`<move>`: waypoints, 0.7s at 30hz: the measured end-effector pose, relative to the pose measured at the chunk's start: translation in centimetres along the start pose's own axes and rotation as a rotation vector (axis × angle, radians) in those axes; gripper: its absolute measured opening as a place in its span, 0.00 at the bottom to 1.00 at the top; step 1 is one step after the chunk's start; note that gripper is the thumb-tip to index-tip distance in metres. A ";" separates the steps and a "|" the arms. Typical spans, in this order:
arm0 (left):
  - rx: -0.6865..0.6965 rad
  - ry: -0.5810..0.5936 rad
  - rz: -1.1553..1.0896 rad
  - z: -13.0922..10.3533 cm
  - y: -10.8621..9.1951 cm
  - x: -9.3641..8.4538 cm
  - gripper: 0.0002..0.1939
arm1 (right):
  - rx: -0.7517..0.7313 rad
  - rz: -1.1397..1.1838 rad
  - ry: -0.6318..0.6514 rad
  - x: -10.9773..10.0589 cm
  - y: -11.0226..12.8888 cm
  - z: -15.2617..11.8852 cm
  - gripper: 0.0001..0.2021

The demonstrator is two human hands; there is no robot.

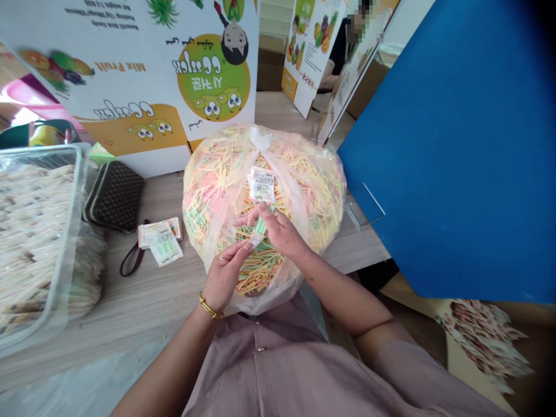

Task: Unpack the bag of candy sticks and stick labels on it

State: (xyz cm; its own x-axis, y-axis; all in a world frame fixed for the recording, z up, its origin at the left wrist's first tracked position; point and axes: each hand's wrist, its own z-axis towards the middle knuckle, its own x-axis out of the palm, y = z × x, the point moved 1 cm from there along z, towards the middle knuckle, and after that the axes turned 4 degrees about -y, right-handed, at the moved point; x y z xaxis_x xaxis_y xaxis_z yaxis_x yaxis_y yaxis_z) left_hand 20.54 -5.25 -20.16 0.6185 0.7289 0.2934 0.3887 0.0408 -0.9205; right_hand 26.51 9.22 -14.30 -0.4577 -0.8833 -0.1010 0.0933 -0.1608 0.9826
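Both hands (223, 272) (278, 229) pinch one small packet (257, 236); behind, a board (130, 75) reads "Mix Fruit".

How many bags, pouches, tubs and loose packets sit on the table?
Clear plastic bag of coloured sticks: 1
Dark quilted pouch: 1
Clear plastic tub: 1
Small printed packets lying flat: 2
Total: 5

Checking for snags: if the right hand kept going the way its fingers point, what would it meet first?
Probably the left hand: the right hand points toward it, both pinching a small sachet. Beyond lies the bag of coloured sticks; depth is unclear.
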 end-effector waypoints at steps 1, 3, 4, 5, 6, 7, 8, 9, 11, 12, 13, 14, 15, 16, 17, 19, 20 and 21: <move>-0.015 0.000 -0.043 0.0 -0.2 0.1 0.17 | 0.008 -0.023 0.035 -0.2 0.0 0.0 0.32; -0.058 -0.005 -0.141 -0.1 -0.7 0.4 0.16 | 0.034 -0.052 0.080 -0.7 0.2 0.1 0.31; -0.084 -0.006 -0.181 -0.1 -1.0 0.4 0.15 | 0.048 -0.040 0.086 -0.9 0.3 0.1 0.29; -0.107 -0.004 -0.210 -0.1 -1.2 0.5 0.15 | 0.054 -0.016 0.089 -1.2 0.3 0.1 0.28; -0.127 0.001 -0.228 -0.1 -1.4 0.5 0.14 | 0.053 0.003 0.103 -1.5 0.4 0.1 0.27; -0.142 0.006 -0.236 -0.1 -1.6 0.4 0.14 | 0.046 0.003 0.132 -1.7 0.4 0.1 0.26; -0.156 0.011 -0.241 -0.1 -1.6 0.3 0.14 | 0.036 -0.025 0.167 -1.9 0.5 0.1 0.24; -0.167 0.014 -0.245 -0.1 -1.7 0.3 0.14 | 0.025 -0.077 0.198 -2.1 0.4 0.1 0.23; -0.197 0.021 -0.257 -0.2 -1.6 0.2 0.14 | 0.010 -0.186 0.219 -2.3 0.3 0.2 0.20; -0.214 0.025 -0.265 -0.2 -1.6 0.2 0.15 | 0.011 -0.209 0.203 -2.4 0.3 0.2 0.20; -0.226 0.031 -0.276 -0.3 -1.5 0.3 0.15 | 0.016 -0.209 0.178 -2.4 0.2 0.3 0.19; -0.231 0.038 -0.287 -0.3 -1.5 0.4 0.16 | 0.023 -0.192 0.151 -2.3 0.0 0.3 0.19; -0.229 0.048 -0.295 -0.4 -1.5 0.5 0.16 | 0.031 -0.168 0.128 -2.2 -0.1 0.4 0.19; -0.221 0.060 -0.299 -0.4 -1.5 0.7 0.17 | 0.038 -0.149 0.113 -2.1 -0.2 0.4 0.19; -0.210 0.074 -0.298 -0.5 -1.5 0.9 0.18 | 0.043 -0.141 0.108 -1.9 -0.3 0.4 0.20; -0.197 0.094 -0.270 -0.5 -1.4 1.0 0.19 | 0.045 -0.154 0.107 -1.7 -0.5 0.3 0.22; -0.197 0.094 -0.251 -0.5 -1.3 1.0 0.19 | 0.044 -0.153 0.085 -1.7 -0.4 0.3 0.22; -0.201 0.086 -0.232 -0.4 -1.1 1.0 0.18 | 0.041 -0.144 0.037 -1.9 -0.3 0.2 0.23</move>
State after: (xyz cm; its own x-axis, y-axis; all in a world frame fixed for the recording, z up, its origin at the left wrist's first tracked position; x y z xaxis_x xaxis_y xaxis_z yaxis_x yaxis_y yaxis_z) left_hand 21.00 -4.87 -18.73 0.5496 0.6549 0.5186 0.6480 0.0576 -0.7594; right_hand 27.16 11.05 -14.40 -0.4308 -0.8682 -0.2463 -0.0071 -0.2696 0.9629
